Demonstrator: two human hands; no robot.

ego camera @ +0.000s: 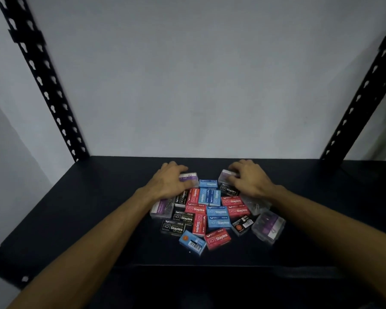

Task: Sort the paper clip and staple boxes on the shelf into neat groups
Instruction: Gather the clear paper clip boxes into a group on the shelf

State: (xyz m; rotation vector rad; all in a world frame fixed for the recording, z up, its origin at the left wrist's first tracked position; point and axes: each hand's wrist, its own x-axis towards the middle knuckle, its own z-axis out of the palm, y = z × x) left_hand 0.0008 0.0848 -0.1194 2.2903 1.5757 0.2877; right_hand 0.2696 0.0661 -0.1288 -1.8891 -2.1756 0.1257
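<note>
**Both hands reach the back of a jumbled pile of boxes**

Here, on a dark shelf, a mixed heap of small boxes lies in the middle, touching and overlapping at odd angles. Red staple boxes, blue staple boxes and black staple boxes are mingled, with clear paper clip boxes bearing purple labels scattered round the outer edge.

The left hand lies over the far left of the heap, its fingers curled over one clear paper clip box. The right hand lies over the far right, its fingers curled round another clear paper clip box. Whether either box is lifted off the shelf cannot be told.

No groups look formed yet, so the sorting seems to be at its start, with the clip boxes being drawn out first. The next move likely calls for carrying each one clear of the heap without dragging its neighbours.

Bare shelf lies to the left and right of the pile, and a strip behind it up to the pale wall. Black slotted uprights stand at the back corners, well apart from the boxes. The front edge is near the closest boxes, so there is less room there.
</note>
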